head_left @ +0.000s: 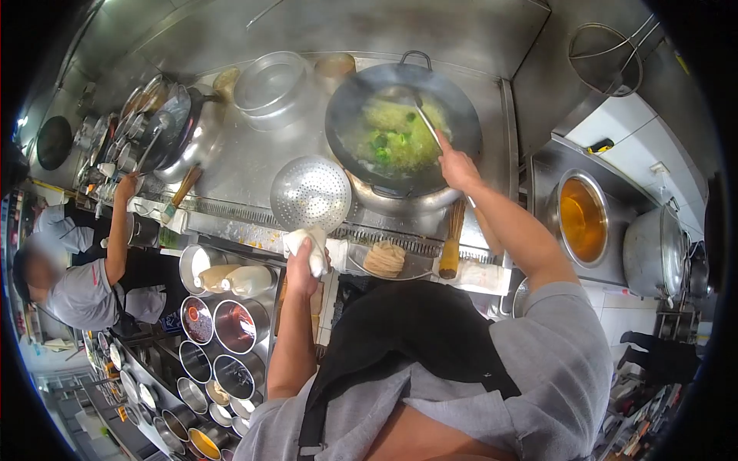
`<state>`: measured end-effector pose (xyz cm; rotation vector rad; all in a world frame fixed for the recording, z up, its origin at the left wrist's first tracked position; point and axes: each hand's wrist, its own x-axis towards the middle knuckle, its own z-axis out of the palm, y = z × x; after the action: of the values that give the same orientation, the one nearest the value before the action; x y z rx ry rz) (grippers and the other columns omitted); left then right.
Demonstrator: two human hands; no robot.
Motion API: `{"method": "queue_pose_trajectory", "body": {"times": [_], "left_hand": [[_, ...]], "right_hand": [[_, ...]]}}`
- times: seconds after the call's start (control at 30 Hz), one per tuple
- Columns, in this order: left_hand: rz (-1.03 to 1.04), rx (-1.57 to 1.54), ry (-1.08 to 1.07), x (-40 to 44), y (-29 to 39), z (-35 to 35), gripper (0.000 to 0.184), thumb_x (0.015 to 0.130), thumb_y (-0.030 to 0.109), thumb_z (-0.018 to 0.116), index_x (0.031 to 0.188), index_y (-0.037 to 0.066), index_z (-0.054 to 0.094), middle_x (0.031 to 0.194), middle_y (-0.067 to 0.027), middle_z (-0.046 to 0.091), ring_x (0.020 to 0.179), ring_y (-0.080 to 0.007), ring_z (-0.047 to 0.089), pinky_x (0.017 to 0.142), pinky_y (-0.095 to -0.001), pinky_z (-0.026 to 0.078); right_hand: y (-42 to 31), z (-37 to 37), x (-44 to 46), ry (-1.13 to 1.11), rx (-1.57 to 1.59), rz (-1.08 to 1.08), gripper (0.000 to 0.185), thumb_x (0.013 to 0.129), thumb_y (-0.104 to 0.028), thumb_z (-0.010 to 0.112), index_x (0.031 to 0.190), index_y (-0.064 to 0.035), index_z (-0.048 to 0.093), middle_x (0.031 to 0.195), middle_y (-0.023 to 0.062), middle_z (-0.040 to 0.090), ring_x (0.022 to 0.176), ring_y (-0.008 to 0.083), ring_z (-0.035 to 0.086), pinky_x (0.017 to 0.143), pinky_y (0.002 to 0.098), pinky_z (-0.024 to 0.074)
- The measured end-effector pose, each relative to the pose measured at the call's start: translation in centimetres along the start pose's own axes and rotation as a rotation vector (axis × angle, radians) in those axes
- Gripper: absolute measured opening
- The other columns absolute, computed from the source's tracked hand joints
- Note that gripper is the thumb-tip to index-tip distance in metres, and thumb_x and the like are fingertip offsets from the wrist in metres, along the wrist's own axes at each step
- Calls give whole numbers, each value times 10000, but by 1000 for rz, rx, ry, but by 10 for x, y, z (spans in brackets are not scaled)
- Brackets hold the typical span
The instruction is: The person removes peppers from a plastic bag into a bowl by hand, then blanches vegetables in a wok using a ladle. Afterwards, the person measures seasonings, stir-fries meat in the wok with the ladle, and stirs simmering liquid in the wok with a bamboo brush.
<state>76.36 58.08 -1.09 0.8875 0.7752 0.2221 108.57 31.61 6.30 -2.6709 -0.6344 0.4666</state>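
My right hand is closed round the handle of a ladle, whose bowl end is in the wok. Green leafy vegetables sit in bubbling, steaming liquid there. My left hand grips a folded white cloth. Just beyond the cloth is a round perforated metal strainer, its near rim meeting the cloth. Whether its handle runs inside the cloth is hidden.
Left of the wok stands a stacked metal pot. A bamboo brush and a coiled beige bundle lie along the stove's front edge. At right is a pot of amber liquid. A co-worker cooks at the left.
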Motion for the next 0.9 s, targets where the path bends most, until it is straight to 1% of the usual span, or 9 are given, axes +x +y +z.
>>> {"method": "queue_pose_trajectory", "body": {"times": [0.13, 0.2, 0.3, 0.4, 0.47, 0.53, 0.63, 0.73, 0.9], "left_hand": [[-12, 19, 3, 8, 1, -2, 368, 979, 300, 576, 1193, 5, 522, 848, -123, 641, 639, -226, 634, 545, -343, 523], [14, 6, -15, 12, -2, -7, 339, 983, 272, 570, 1195, 12, 520, 862, -116, 642, 652, -214, 635, 547, -340, 525], [-6, -26, -2, 14, -6, -9, 319, 987, 256, 563, 1198, 20, 521, 876, -107, 643, 669, -203, 636, 542, -330, 523], [3, 11, -47, 16, -5, -8, 307, 989, 247, 558, 1198, 25, 523, 897, -102, 643, 690, -198, 638, 554, -329, 524], [-14, 12, -76, 20, -3, -9, 304, 989, 249, 556, 1195, 27, 529, 902, -100, 644, 694, -200, 640, 559, -332, 523], [-23, 64, -134, 26, 0, -11, 350, 980, 327, 578, 1173, 35, 572, 918, -102, 665, 711, -206, 651, 579, -339, 528], [-1, 52, -63, 26, 4, -3, 351, 981, 330, 575, 1162, 29, 576, 892, -101, 667, 691, -206, 648, 572, -336, 524], [-12, 115, -104, 18, 11, 2, 353, 985, 331, 567, 1158, 24, 576, 874, -100, 666, 684, -203, 646, 563, -333, 518], [-109, 88, -121, 32, 2, 23, 395, 1002, 361, 532, 1197, 21, 572, 936, -116, 667, 732, -200, 647, 588, -333, 524]], "right_hand": [[-7, -3, -52, -37, 96, 69, 705, 991, -130, 489, 1576, -171, 98, 1093, 332, 633, 1013, 456, 630, 903, 506, 481], [7, 13, -76, -107, 112, -98, 706, 992, -146, 487, 1577, -186, 93, 1073, 346, 629, 987, 475, 627, 882, 516, 476], [-6, 30, -109, -226, 115, -118, 711, 993, -154, 486, 1577, -190, 84, 1050, 339, 638, 964, 476, 632, 869, 515, 478], [-19, 41, -111, -238, 76, -25, 712, 993, -157, 486, 1578, -193, 81, 1030, 332, 644, 958, 467, 638, 871, 510, 480], [-14, 49, -97, -211, 75, 15, 729, 983, -153, 498, 1579, -194, 81, 1016, 330, 646, 954, 466, 638, 884, 511, 482], [-17, 41, -86, -206, 21, 126, 743, 968, -142, 507, 1578, -198, 87, 1040, 322, 649, 979, 466, 633, 901, 513, 480], [9, 53, -60, -91, 19, 114, 765, 960, -129, 516, 1577, -236, 77, 1023, 341, 643, 961, 492, 625, 887, 533, 478], [24, 48, -56, 10, 41, 66, 763, 964, -138, 508, 1577, -253, 68, 1019, 334, 649, 960, 490, 628, 890, 538, 476], [39, 9, -106, 24, -69, 180, 738, 965, -117, 489, 1577, -225, 90, 1045, 311, 654, 976, 475, 628, 886, 554, 471]]}}
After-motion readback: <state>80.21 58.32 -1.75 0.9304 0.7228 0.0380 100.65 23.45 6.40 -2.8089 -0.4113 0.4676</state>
